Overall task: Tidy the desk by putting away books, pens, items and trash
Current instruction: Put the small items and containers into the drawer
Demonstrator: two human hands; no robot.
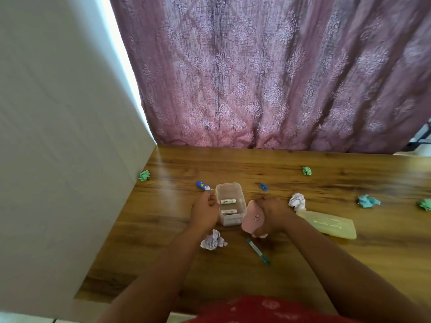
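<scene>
Head view: a clear plastic box [231, 203] holding two batteries [228, 201] is steadied on the wooden desk [326, 264], its left wall gripped by the curled fingers of the left hand [205, 212]. A pink lid [253, 219] is clasped in the right hand [272, 215] just beside the box's right side. Crumpled paper balls [213, 240] are scattered around, a teal pen [258, 251] lies nearer the body, and a pale yellow case [331, 224] is seen to the right.
</scene>
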